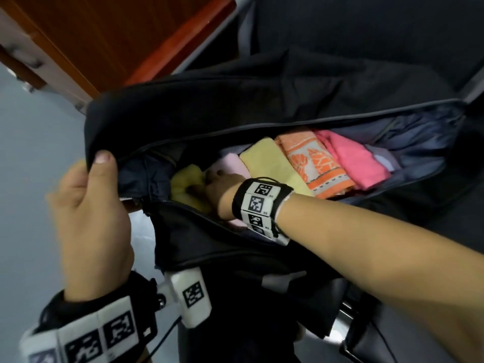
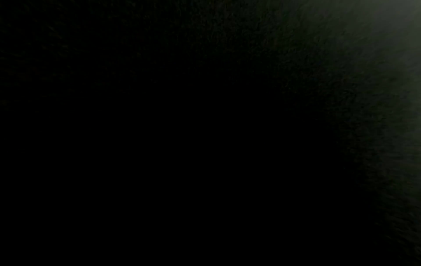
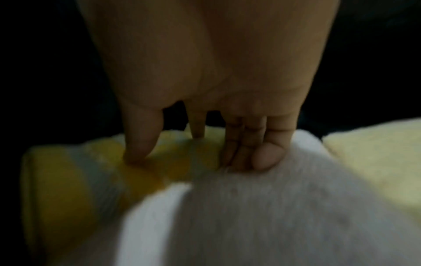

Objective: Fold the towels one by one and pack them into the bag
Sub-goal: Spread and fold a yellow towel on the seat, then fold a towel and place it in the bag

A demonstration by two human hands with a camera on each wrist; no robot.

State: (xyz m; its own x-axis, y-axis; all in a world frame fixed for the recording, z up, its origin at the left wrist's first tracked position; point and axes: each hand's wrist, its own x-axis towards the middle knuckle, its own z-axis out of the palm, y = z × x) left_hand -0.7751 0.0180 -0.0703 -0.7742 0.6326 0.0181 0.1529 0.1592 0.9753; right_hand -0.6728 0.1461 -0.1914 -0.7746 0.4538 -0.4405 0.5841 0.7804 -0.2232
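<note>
A black bag lies unzipped in the head view. Inside it, side by side, are a pale pink towel, a pale yellow towel, an orange patterned towel and a bright pink towel. My left hand grips the bag's upper rim at its left end, thumb over the fabric, and holds it up. My right hand reaches into the left end and presses straight fingers onto a yellow striped towel beside the pale towel. The left wrist view is dark.
An orange-brown wooden cabinet stands at the upper left above a grey floor. Dark upholstery lies behind the bag. A strap with a metal buckle hangs at the bag's near side.
</note>
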